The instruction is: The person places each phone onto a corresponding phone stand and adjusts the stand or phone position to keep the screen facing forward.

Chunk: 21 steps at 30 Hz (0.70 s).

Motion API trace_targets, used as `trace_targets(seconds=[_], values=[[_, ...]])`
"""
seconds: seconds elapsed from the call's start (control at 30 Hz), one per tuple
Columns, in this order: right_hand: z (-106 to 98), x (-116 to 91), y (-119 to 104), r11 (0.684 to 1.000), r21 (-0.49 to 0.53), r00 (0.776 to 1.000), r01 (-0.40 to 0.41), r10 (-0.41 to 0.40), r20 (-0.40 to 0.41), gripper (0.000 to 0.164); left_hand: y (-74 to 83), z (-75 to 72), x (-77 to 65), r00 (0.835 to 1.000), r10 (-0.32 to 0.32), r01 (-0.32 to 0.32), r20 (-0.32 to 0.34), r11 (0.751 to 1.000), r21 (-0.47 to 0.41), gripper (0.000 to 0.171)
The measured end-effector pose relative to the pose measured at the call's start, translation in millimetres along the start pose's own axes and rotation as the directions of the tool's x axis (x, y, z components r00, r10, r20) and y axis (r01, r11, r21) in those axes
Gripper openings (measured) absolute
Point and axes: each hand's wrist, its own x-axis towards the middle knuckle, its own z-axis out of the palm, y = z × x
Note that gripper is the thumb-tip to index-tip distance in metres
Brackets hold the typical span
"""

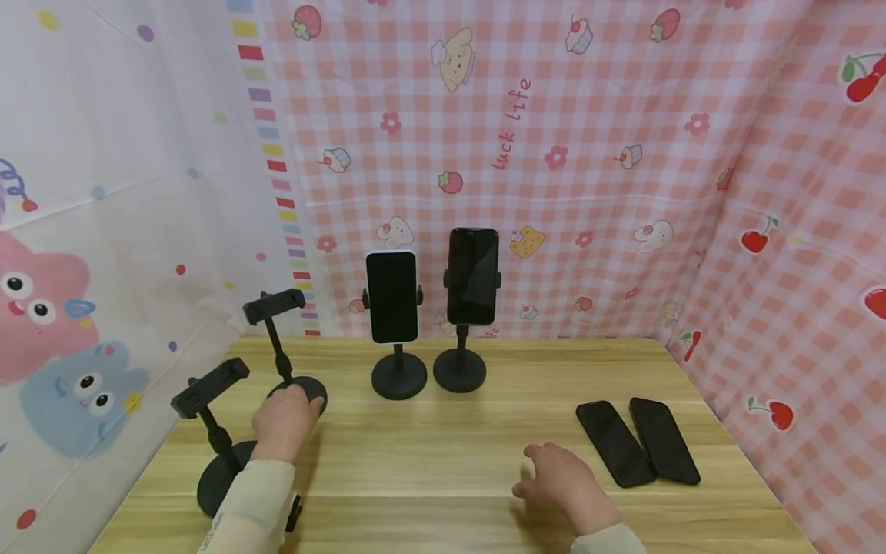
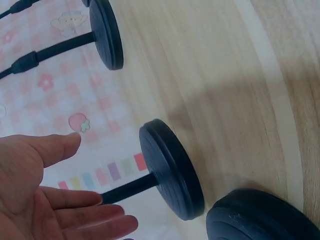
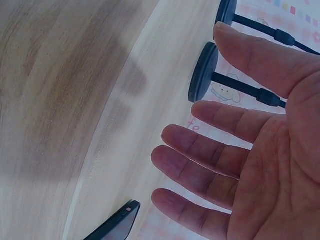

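My left hand [image 1: 285,422] is at the left, over the near side of a black phone stand [image 1: 274,305] with an unfilled holder. In the left wrist view its fingers [image 2: 92,220] are spread, with the stand's round base [image 2: 172,170] beyond the fingertips. A second unfilled stand [image 1: 211,387] stands nearer, left of my forearm. My right hand [image 1: 564,488] hovers over the table with relaxed fingers and nothing in it. Nearest to it, on the right, lie two black smartphones, one phone [image 1: 616,444] on the left and another phone [image 1: 665,441] beside it.
At the back stand two more black stands: the left carries a white-edged phone [image 1: 392,298], the right a black phone [image 1: 474,277]. Patterned cloth [image 1: 526,154] hangs behind the wooden table [image 1: 415,477] and along both its sides.
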Motion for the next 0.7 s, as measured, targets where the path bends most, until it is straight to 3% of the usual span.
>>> trace_targets(seconds=[0.27,0.47,0.7], values=[[-1,-1,1,1.0,0.019,1.0,0.006,-0.006,-0.004,0.056,-4.1,-0.6,7.1,0.995,-0.022,0.017,-0.101,0.999,-0.041,0.057],[-1,-3,1,1.0,0.015,1.0,0.013,-0.013,-0.013,0.056,-3.8,-1.7,14.3,0.978,-0.053,0.04,-0.202,0.997,-0.068,0.066],[-1,-4,1,0.999,0.009,0.999,0.033,-0.033,-0.028,0.056,-2.3,-6.6,25.6,0.964,-0.139,0.107,-0.225,0.983,-0.151,0.067]])
